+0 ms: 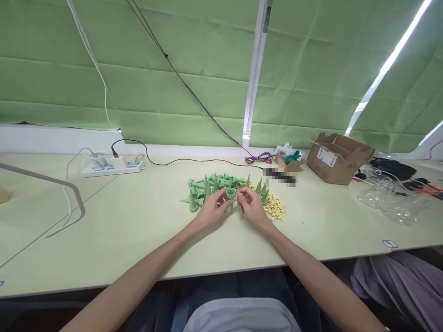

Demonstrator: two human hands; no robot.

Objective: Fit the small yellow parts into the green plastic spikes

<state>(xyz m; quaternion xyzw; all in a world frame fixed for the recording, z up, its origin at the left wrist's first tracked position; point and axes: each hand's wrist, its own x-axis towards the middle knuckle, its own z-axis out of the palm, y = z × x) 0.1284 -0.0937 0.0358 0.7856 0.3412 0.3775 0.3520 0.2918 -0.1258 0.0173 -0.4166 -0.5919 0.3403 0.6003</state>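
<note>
Left hand [212, 210]: thumb and fingers grip a green cone [230, 193] at its 8 o'clock side.
Cone's place: between both hands, round open end up, just beside the right fingertips.
Right hand [253, 207]: fingertips drawn together at the cone's 3 o'clock; whether they pinch anything, I cannot tell.
Cone pile [226, 179]: from 9 through 12 to 2 o'clock, some tips up.
Yellow pieces [276, 206]: heaped at 4 o'clock, near the right hand.
Power strip [129, 170]: 10 o'clock, well apart.
Cardboard box [321, 169]: 2 o'clock.
</note>
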